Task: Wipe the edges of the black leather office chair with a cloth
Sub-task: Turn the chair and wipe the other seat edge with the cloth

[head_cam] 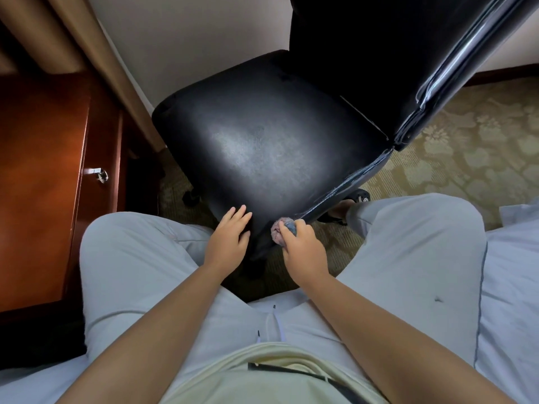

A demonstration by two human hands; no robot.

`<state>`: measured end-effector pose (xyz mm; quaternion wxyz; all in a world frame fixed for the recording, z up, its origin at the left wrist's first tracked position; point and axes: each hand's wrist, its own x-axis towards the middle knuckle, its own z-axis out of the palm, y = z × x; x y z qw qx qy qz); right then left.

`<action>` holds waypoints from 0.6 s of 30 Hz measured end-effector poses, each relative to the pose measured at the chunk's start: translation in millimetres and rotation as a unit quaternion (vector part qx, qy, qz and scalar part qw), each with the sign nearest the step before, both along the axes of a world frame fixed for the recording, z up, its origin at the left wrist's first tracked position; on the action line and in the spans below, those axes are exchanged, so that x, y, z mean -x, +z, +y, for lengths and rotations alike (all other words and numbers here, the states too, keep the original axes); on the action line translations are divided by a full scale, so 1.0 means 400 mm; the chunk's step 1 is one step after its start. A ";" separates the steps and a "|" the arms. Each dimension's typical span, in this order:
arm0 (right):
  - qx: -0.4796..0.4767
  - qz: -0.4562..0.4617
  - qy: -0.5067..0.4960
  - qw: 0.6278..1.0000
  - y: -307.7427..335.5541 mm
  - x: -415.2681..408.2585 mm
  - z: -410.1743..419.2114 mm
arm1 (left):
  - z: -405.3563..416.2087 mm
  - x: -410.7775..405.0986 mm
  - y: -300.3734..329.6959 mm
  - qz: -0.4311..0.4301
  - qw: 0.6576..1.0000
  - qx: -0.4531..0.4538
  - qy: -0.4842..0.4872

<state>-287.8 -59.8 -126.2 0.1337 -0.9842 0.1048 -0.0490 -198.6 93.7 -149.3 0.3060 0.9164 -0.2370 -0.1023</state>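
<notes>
The black leather office chair [262, 141] stands in front of me, its seat turned toward my knees and its backrest rising at the upper right. My left hand [229, 239] lies with straight fingers on the near corner of the seat. My right hand [303, 249] grips a small bunched cloth [281, 230], pink and blue, and holds it against the seat's near right edge. Most of the cloth is hidden inside the fist.
A reddish wooden cabinet [43, 170] with a metal drawer knob [100, 173] stands at the left. Tan curtains hang behind it. Patterned carpet [466, 147] lies to the right. I sit on a bed with pale sheets [513, 287], knees either side of the chair.
</notes>
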 end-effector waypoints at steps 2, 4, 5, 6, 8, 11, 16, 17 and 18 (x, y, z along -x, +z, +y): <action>-0.043 0.031 0.017 0.998 0.001 0.008 0.000 | 0.000 0.003 0.001 -0.004 1.000 -0.009 -0.008; -0.050 0.047 0.044 0.997 0.007 0.012 -0.004 | 0.000 0.008 0.002 0.003 0.999 -0.028 -0.028; -0.041 0.050 0.060 0.996 0.006 0.013 -0.007 | 0.000 0.009 0.002 0.004 0.998 -0.045 -0.040; -0.026 0.043 0.065 0.997 0.007 0.013 -0.009 | -0.001 0.009 0.002 0.000 0.997 -0.063 -0.053; -0.015 0.030 0.011 0.999 0.009 0.011 -0.011 | -0.004 0.010 0.001 -0.012 0.993 -0.089 -0.072; -0.040 0.073 -0.074 0.994 0.018 0.005 -0.014 | -0.006 0.014 -0.001 -0.018 0.990 -0.113 -0.078; -0.038 0.092 -0.014 0.995 0.018 0.016 -0.013 | -0.016 0.011 0.001 -0.037 0.987 -0.135 -0.076; -0.036 0.091 -0.042 0.994 0.020 0.014 -0.018 | -0.019 0.013 0.002 -0.037 0.987 -0.138 -0.074; -0.035 0.089 -0.080 0.992 0.018 0.011 -0.025 | -0.021 0.015 0.004 -0.037 0.986 -0.145 -0.072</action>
